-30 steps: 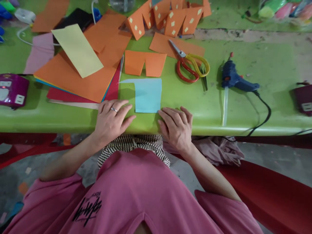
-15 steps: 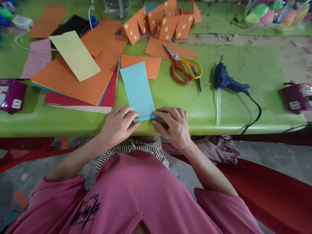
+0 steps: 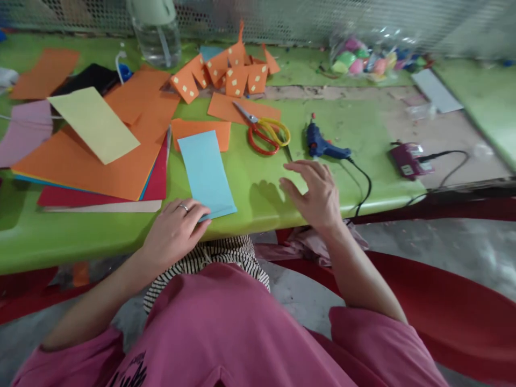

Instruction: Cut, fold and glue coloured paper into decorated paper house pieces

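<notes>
A light blue paper strip [image 3: 207,172] lies on the green table [image 3: 258,183], a narrow fold along its near edge. My left hand [image 3: 175,228], with a ring on one finger, pinches the near left corner of that fold. My right hand [image 3: 316,191] hovers over the table to the right of the paper, thumb and fingers apart and nothing between them. Just beyond it lies a blue glue gun [image 3: 324,145], its front part resting on the table. Scissors with red and yellow handles [image 3: 268,134] lie between the paper and the glue gun.
Stacked coloured sheets [image 3: 100,180] with a pale yellow strip [image 3: 97,126] on top lie at left. Behind stand folded orange paper pieces with yellow dots [image 3: 245,80] and a water container [image 3: 157,40]. At right are a purple power box [image 3: 411,161] and a bag of colourful balls [image 3: 363,62].
My right hand has let go of the blue paper's fold and moved right, toward the glue gun. My left hand stays at the fold. The view has swung to the right.
</notes>
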Demonstrator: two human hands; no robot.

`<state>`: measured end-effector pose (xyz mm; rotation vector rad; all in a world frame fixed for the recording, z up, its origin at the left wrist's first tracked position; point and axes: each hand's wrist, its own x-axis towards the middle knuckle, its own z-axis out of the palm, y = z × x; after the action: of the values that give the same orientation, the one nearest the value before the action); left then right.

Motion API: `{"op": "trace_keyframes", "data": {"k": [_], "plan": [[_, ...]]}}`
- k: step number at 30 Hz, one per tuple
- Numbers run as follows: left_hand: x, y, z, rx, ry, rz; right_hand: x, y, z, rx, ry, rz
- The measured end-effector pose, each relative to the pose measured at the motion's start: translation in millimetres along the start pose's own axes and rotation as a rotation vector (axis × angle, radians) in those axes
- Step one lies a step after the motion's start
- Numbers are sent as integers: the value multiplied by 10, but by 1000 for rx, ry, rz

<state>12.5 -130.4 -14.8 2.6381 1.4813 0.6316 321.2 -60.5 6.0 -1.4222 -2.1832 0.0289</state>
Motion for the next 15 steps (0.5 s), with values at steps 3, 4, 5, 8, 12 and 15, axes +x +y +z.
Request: {"op": "trace_keyframes", "data": {"k": [3, 4, 5, 8, 12, 15], "plan": [[-3, -20, -12, -41, -42, -18, 50, 369, -167, -106, -17, 103], [-2, -27, -17, -48, -61, -28, 66, 450, -192, -123, -37, 123], [1, -33, -21, -54, -77, -37, 92, 503, -196, -132, -61, 132], [18, -43, -33, -69, -105, -60, 275, 509, -96, -125, -122, 106], [20, -29, -46, -46, -115, -75, 743, 344, 178, -183, -218, 60], [-20, -12, -63, -53, -145, -82, 1063, 254, 334, -295, -379, 139]]}}
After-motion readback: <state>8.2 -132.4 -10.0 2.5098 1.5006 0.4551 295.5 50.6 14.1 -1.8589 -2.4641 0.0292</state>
